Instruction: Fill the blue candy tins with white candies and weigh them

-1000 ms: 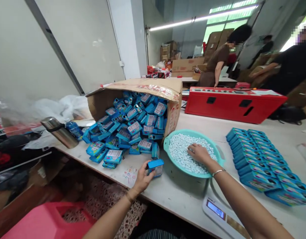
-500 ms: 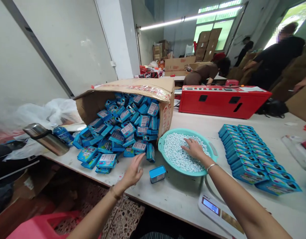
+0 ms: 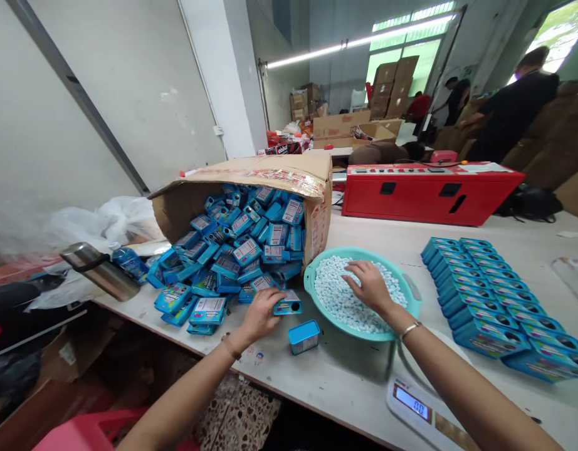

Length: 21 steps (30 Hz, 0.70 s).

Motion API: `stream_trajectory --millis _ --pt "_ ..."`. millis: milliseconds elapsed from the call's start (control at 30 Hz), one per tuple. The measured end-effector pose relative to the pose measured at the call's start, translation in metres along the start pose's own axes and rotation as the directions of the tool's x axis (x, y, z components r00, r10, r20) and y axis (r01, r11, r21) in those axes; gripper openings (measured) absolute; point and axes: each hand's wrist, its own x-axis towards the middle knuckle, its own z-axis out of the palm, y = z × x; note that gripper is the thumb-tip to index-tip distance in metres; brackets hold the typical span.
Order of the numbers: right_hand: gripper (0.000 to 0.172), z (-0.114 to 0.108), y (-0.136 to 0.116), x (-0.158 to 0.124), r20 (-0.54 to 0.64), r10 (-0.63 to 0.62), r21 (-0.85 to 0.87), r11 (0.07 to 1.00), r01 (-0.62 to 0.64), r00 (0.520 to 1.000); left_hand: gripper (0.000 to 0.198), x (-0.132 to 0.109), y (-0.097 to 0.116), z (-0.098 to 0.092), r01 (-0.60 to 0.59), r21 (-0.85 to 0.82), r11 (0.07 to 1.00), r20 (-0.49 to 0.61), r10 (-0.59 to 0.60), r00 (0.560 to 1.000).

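My left hand (image 3: 262,315) grips the end of a small blue box (image 3: 289,304) that has a dark round hole, just above the table. My right hand (image 3: 368,285) rests over white pellets (image 3: 333,287) in a turquoise basin (image 3: 359,334), its fingers apart. A separate blue container (image 3: 303,337) stands on the table between my hands and nearer to me. Behind my left hand, many blue boxes (image 3: 246,250) spill from a cardboard carton (image 3: 320,219) lying on its side.
Rows of blue boxes (image 3: 486,300) stand at the right. A scale (image 3: 411,401) sits under my right forearm. A red machine (image 3: 430,194) is behind the basin, a steel flask (image 3: 101,271) at the left. People are in the background.
My left hand has moved to a blue box and closed on it, and the box now sticks out to the right, tipped over. My right hand stays over the pellets. The view has shifted slightly.
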Motion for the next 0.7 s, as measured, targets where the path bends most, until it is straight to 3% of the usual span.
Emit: stream_trajectory --millis 67,133,167,200,267,300,367,400,433,500,567,600,700 --pt "0.032 -0.002 -0.040 -0.001 0.025 -0.240 0.135 0.963 0.234 0.971 0.036 -0.013 0.004 -0.001 0.150 -0.199 0.968 -0.121 -0.176 0.977" --pt "0.047 0.006 -0.085 -0.008 0.194 -0.463 0.181 0.883 0.432 0.865 0.032 -0.024 0.005 0.001 0.253 -0.332 0.909 -0.169 -0.321 0.932" --pt "0.058 0.013 -0.105 -0.013 0.299 -0.508 0.174 0.861 0.478 0.808 0.033 -0.028 0.005 0.002 0.286 -0.350 0.892 -0.173 -0.362 0.916" --pt "0.065 0.020 -0.121 -0.018 0.387 -0.501 0.149 0.862 0.484 0.774 0.034 -0.032 0.005 0.004 0.318 -0.379 0.869 -0.176 -0.405 0.897" --pt "0.061 0.031 -0.140 -0.029 0.500 -0.443 0.127 0.888 0.443 0.744 0.036 -0.040 0.003 0.005 0.366 -0.433 0.824 -0.180 -0.476 0.860" --pt "0.054 0.034 -0.143 -0.035 0.508 -0.400 0.157 0.914 0.374 0.763 0.037 -0.045 0.003 0.004 0.379 -0.455 0.806 -0.185 -0.502 0.845" --pt "0.041 0.031 -0.137 -0.045 0.437 -0.275 0.343 0.931 0.123 0.856 0.039 -0.054 0.004 0.005 0.394 -0.492 0.777 -0.199 -0.540 0.817" --pt "0.035 0.027 -0.133 -0.051 0.382 -0.182 0.493 0.869 -0.033 0.906 0.041 -0.058 0.005 0.006 0.400 -0.519 0.756 -0.206 -0.564 0.799" --pt "0.032 0.022 -0.129 -0.057 0.332 -0.076 0.649 0.742 -0.169 0.940 0.043 -0.062 0.008 0.007 0.405 -0.554 0.727 -0.206 -0.592 0.779" --pt "0.035 0.012 -0.126 -0.070 0.287 0.117 0.871 0.382 -0.310 0.951 0.046 -0.069 0.016 0.014 0.405 -0.639 0.654 -0.186 -0.642 0.744" --pt "0.044 0.008 -0.131 -0.082 0.289 0.222 0.948 0.071 -0.312 0.931 0.048 -0.072 0.029 0.022 0.385 -0.720 0.577 -0.156 -0.675 0.721" --pt "0.048 0.008 -0.136 -0.087 0.295 0.254 0.955 -0.036 -0.296 0.921 0.049 -0.072 0.037 0.026 0.369 -0.750 0.548 -0.146 -0.682 0.717" --pt "0.056 0.015 -0.150 -0.096 0.311 0.329 0.946 -0.196 -0.257 0.892 0.055 -0.070 0.058 0.035 0.319 -0.827 0.462 -0.123 -0.703 0.700"
